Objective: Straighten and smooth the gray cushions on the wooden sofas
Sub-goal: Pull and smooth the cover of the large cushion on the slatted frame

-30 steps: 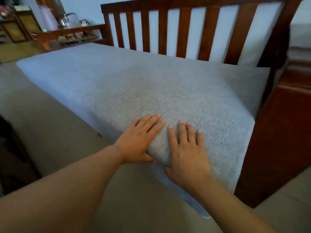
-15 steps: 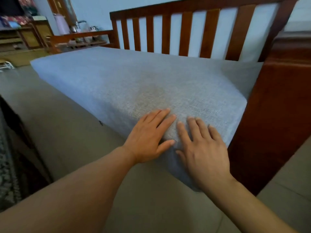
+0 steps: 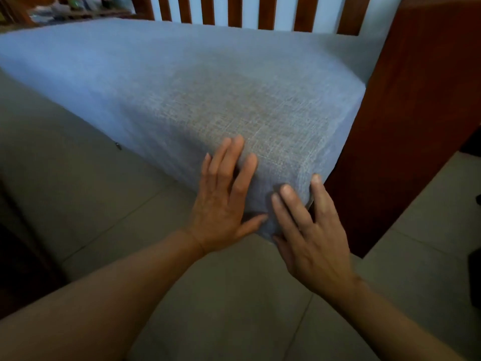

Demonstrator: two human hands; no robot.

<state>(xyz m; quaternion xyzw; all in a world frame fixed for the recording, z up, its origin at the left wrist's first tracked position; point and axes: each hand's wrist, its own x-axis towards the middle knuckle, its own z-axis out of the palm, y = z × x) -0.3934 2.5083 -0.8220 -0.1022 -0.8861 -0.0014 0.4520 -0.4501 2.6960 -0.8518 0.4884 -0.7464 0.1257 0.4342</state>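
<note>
Flat, unclenched, my left hand (image 3: 221, 201) and right hand (image 3: 309, 230) press the gray cushion (image 3: 197, 100) at its front corner; behind them its top looks smooth, other cushions unseen.

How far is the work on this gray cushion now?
Done: the cushion top lies flat, without visible wrinkles. In hand: the left hand and right hand press flat on its front corner beside the wooden armrest. Left: that corner hangs over the floor; other cushions are out of view.

Gray tiled floor (image 3: 78, 199); blurry cluttered shelf (image 3: 78, 6) top left bg.
</note>
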